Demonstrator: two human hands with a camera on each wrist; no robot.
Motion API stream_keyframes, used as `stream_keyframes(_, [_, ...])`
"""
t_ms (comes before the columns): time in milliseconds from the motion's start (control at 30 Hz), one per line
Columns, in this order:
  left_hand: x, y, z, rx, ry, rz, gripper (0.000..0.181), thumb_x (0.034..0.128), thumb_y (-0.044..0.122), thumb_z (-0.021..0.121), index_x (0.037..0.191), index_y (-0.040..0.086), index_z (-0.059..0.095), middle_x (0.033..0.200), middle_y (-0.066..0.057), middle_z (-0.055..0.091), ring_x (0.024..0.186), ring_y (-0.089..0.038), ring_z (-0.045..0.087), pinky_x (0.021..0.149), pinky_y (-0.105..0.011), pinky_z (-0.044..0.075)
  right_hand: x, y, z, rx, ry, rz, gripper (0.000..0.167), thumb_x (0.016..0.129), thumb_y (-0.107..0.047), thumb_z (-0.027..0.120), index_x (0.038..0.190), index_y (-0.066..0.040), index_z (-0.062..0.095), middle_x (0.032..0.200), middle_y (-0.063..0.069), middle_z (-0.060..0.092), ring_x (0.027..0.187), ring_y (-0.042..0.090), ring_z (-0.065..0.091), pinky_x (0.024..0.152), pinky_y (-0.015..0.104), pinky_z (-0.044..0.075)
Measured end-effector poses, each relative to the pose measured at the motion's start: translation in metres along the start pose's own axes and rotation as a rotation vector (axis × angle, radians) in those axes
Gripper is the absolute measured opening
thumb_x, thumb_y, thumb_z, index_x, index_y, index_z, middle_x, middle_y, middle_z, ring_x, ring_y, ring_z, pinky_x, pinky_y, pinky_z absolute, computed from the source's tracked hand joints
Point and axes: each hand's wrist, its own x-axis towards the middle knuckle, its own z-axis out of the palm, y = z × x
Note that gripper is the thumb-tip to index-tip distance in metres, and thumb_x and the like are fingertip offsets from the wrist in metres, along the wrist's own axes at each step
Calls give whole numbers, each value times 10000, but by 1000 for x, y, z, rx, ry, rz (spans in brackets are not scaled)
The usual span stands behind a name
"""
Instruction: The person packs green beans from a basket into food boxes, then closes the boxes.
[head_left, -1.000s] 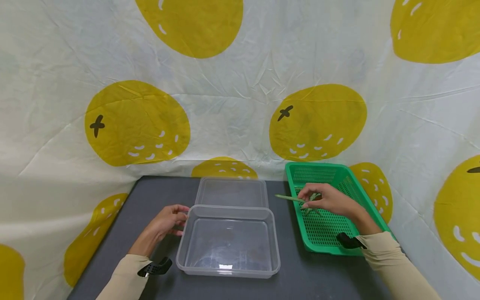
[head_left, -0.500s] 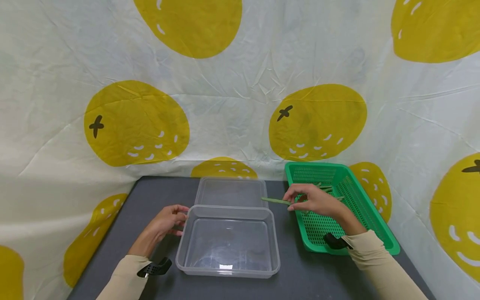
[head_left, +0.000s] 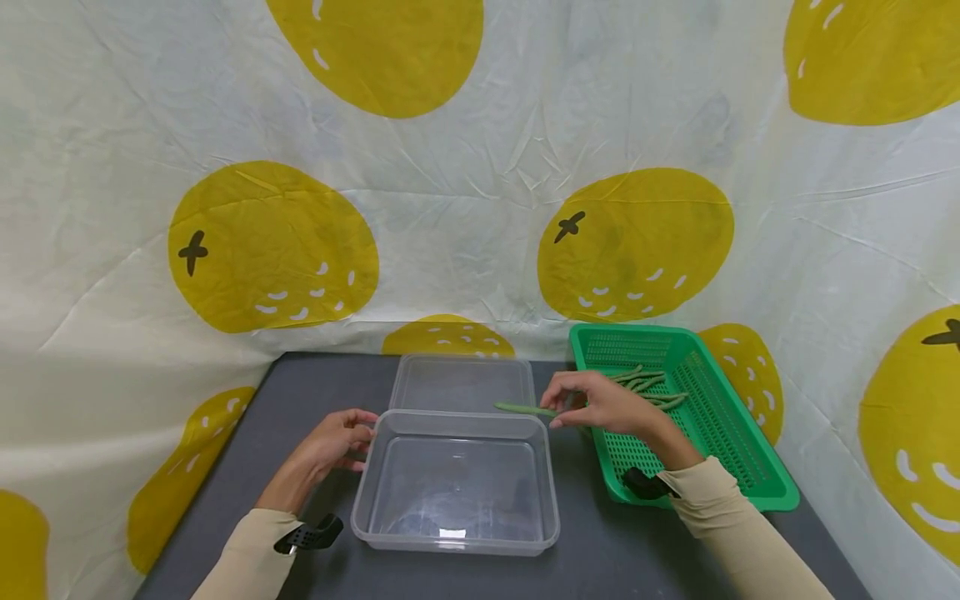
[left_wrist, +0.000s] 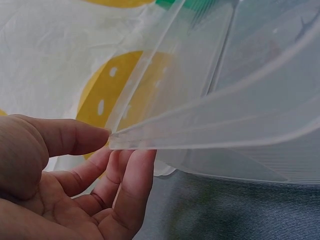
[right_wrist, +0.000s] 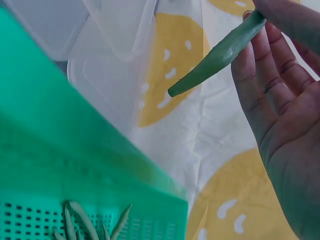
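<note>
Jutting from the fingertips: a single green bean, held aloft beside the far right corner of a clear box, its free end pointing left.
Right hand: the right hand pinches the bean's other end between thumb and fingertips, back of the hand upward, the remaining fingers gently curved.
Right arm: slants in from the lower right across the green basket's near left side, black wristband below a pale sleeve.
Clear box: the clear box sits upright with its open top facing up.
Left hand: the left hand pinches the rim at the far left corner, thumb above, bent fingers below.
Left arm: angles up from the lower left, similarly sleeved and banded.
Clear lid: a clear lid lies flat just behind the box.
Green basket: the green basket stands at right, more beans heaped inside.
Backdrop: pale cloth printed with yellow fruit rises behind the dark table.
</note>
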Motion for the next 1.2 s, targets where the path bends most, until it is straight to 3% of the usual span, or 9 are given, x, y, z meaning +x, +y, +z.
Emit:
stream_keyframes(167, [0,-1,0,6,4,-8,382,972,108,593,1326,-28,554,1078,-199,648,846,-252,645,655,-409,588,8,-1,9,41,-26,-6,204,922,-130,741,1120,-133,693,1076,26,656,929,163,644,820,411,583])
stream_keyframes(367, [1,-2,0,4,9,-11,379,972,110,595,1324,-24,560,1063,-183,654,847,-250,648,656,-409,589,19,-4,20,80,-67,-8,202,933,-147,733,1130,-147,692,1095,28,653,938,176,646,843,423,580])
stream_keyframes(567, [2,-2,1,0,15,-26,372,971,103,592,1323,-16,573,1070,-177,662,853,-249,654,670,-409,593,27,-7,31,77,-84,23,214,917,-188,756,1124,-174,701,1082,28,656,940,172,634,841,418,576])
stream_keyframes(1067, [4,1,0,2,-10,-19,373,973,114,592,1323,-12,573,1083,-193,666,863,-262,660,682,-408,592,47,-11,58,65,-148,2,252,904,-165,766,1151,-180,719,1063,48,664,931,147,619,806,379,584])
stream_keyframes(1200, [4,0,-1,8,-21,-16,390,975,117,590,1337,-25,555,1087,-199,659,859,-248,657,682,-402,593,51,-11,67,69,-165,12,250,898,-173,777,1141,-187,722,1047,-6,665,924,130,624,793,365,585])
